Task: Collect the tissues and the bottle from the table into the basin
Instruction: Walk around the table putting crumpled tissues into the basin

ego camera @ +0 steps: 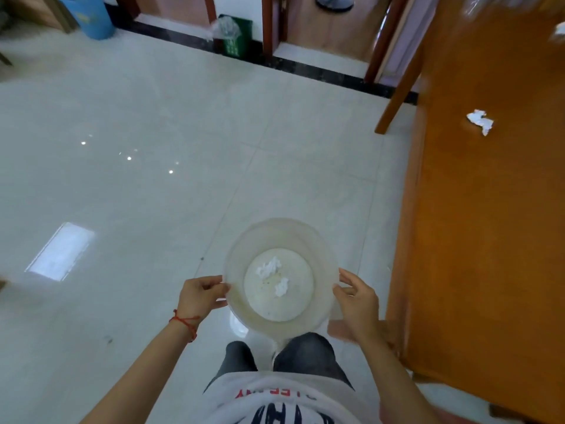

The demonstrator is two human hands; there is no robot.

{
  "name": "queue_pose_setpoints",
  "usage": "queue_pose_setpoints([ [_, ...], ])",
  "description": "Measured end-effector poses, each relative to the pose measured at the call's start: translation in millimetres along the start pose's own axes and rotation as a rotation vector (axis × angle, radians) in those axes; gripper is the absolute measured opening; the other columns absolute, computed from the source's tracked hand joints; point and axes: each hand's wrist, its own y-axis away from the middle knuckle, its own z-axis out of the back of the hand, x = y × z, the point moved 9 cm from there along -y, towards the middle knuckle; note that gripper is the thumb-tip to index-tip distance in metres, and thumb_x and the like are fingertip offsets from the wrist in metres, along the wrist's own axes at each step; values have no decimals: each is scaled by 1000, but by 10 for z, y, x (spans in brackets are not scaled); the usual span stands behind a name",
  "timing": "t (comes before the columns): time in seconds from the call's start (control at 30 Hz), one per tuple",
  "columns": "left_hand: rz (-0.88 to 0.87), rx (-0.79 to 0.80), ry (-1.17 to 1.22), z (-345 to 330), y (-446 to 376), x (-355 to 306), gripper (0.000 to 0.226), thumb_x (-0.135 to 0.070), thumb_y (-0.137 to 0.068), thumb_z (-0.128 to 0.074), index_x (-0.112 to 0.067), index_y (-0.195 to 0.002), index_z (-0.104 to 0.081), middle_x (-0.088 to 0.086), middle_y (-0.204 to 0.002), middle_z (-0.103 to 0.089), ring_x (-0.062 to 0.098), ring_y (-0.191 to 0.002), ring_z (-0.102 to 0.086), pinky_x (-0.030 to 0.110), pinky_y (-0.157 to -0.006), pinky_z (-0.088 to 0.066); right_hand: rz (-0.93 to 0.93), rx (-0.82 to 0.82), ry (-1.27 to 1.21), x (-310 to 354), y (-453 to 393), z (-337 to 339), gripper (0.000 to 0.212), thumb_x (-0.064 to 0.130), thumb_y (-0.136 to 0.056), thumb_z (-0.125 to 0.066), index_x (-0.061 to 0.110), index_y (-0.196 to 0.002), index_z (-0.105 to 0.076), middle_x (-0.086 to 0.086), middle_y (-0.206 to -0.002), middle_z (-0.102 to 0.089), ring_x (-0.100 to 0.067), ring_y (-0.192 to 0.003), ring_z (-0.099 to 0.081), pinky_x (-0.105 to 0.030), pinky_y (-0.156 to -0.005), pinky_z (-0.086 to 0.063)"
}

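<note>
From my feed, the orange wooden table (489, 224) runs off the frame at three o'clock, so I can't see its far side. At one o'clock a clear crinkled plastic thing (486, 4) on its far end is cut by the top edge and smeared; I can't say if it's the bottle. A white blurred scrap (559, 33) beside it is clipped by the right edge. The blue round bin (88, 13) at eleven o'clock loses its top. Both forearms leave the bottom edge.
</note>
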Motion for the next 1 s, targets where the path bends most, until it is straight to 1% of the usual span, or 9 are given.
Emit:
queue_pose_setpoints([
  [0.1,-26,3,-26,-180,-248,-344,27,4,-79,-60,9,-106,-62,4,-78,-65,22,-71,-62,26,-61,-60,3,-13,-11,203,-351,102,38,7,-85,-60,12,-122,-56,5,-108,-60,-2,-81,-56,0,-59,-44],
  [0.2,-44,23,-30,-355,-517,-660,26,3,-79,-60,7,-105,-63,4,-79,-65,23,-74,-63,21,-56,-58,8,-31,1,396,-705,180,37,9,-85,-60,14,-122,-56,4,-109,-61,-10,-86,-57,-4,-64,-40],
  [0.33,-56,37,-59,-569,-992,-1094,26,2,-79,-61,8,-105,-64,12,-87,-67,29,-79,-63,27,-63,-60,-24,-64,-12,575,-1238,228,37,12,-85,-60,16,-122,-56,7,-108,-59,-1,-81,-55,-5,-66,-40],
  [0.47,-74,86,-80,-810,-1560,-1563,25,3,-80,-60,7,-104,-64,14,-87,-67,25,-75,-63,21,-57,-58,-41,-105,-38,797,-1825,216,36,11,-86,-59,17,-121,-57,10,-105,-59,5,-79,-55,-6,-67,-41],
  [0.53,-83,101,-106,-914,-1856,-1833,26,2,-80,-61,7,-105,-63,18,-94,-66,29,-78,-63,29,-64,-60,-41,-128,-57,947,-2115,197,36,9,-85,-59,17,-120,-58,10,-105,-60,4,-80,-57,-11,-71,-48],
  [0.6,-91,120,-119,-1023,-2155,-2127,26,2,-80,-61,7,-106,-63,18,-97,-65,29,-79,-63,33,-68,-60,-49,-148,-90,1079,-2417,187,35,7,-85,-59,18,-118,-59,8,-104,-62,4,-79,-60,-8,-68,-51],
  [0.67,-95,146,-136,-1136,-2454,-2414,27,2,-80,-61,7,-106,-63,16,-93,-66,24,-75,-63,26,-62,-60,-53,-180,-107,1229,-2711,176,34,5,-85,-59,16,-117,-60,8,-103,-62,8,-74,-61,-1,-60,-46],
  [0.77,-94,202,-153,-1362,-2925,-2909,27,3,-80,-61,8,-106,-63,8,-81,-67,21,-72,-63,18,-54,-57,-86,-243,-108,1433,-3205,225,33,6,-85,-59,16,-117,-60,7,-105,-62,5,-77,-58,-4,-61,-44],
  [1.0,-111,260,-202,-1789,-3472,-3571,26,4,-79,-61,8,-105,-63,6,-79,-67,21,-71,-63,16,-51,-56,-121,-268,-122,1655,-3798,330,34,8,-84,-60,16,-117,-60,6,-107,-63,3,-83,-57,3,-60,-42],
])
